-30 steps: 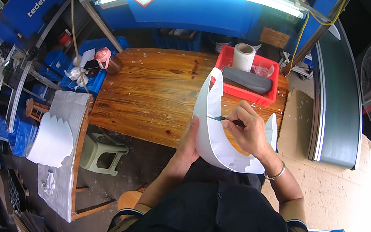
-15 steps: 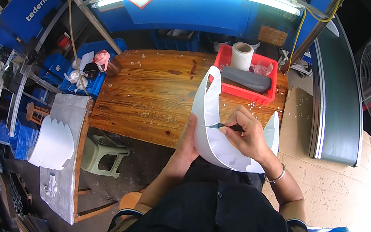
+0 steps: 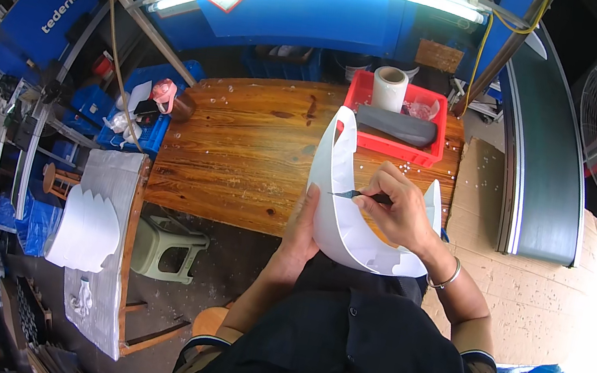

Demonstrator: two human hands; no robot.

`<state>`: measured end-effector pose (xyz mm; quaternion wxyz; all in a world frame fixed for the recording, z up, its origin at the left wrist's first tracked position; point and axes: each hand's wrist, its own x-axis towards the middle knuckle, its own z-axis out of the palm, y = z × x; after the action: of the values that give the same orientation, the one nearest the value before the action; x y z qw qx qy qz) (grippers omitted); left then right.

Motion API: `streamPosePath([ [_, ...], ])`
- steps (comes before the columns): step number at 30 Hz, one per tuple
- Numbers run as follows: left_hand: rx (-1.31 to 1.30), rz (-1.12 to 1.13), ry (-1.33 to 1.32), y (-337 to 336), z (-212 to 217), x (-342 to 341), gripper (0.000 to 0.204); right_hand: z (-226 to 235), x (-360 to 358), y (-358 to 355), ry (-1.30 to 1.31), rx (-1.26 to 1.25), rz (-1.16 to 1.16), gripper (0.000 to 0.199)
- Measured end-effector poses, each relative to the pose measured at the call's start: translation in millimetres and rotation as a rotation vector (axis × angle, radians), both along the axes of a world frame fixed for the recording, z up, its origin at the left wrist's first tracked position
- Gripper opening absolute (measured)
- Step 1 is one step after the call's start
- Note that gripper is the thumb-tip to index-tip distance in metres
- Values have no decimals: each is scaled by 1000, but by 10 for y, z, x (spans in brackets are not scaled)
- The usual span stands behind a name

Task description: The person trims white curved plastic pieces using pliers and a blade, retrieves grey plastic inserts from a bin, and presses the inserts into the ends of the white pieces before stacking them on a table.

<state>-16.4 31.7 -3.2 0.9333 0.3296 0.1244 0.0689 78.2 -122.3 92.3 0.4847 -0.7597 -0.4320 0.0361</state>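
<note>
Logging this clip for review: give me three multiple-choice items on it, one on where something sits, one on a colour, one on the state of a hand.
1. Where is the red tray?
A. on the far right end of the wooden table
B. on the green stool
C. on the person's lap

2. What colour is the curved plastic part being worked on?
A. black
B. white
C. yellow

3. What is the right hand doing?
A. resting open on the table
B. pinching a thin dark tool against the part
C. holding the paper roll

Answers:
1 A, the tray rests on the tabletop's far right corner.
2 B, the part is plain white.
3 B, the fingers close on the tool, tip at the part's edge, while the left hand steadies the part.
</note>
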Motion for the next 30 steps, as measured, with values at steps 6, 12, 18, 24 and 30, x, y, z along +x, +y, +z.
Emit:
streamPosePath([
  [6, 53, 12, 21, -62, 92, -35, 59, -23, 35, 4, 5, 16, -37, 17],
  [12, 0, 8, 28, -89, 145, -45, 48, -47, 78, -9, 37, 7, -38, 20],
  [18, 114, -17, 8, -94, 178, -79, 50, 9, 100, -3, 49, 12, -63, 19],
  [24, 161, -10, -35, -106, 199, -69, 50, -36, 131, 3, 62, 45, -68, 20],
  [30, 193, -1, -7, -154, 230, -83, 50, -43, 174, 7, 65, 40, -99, 20],
])
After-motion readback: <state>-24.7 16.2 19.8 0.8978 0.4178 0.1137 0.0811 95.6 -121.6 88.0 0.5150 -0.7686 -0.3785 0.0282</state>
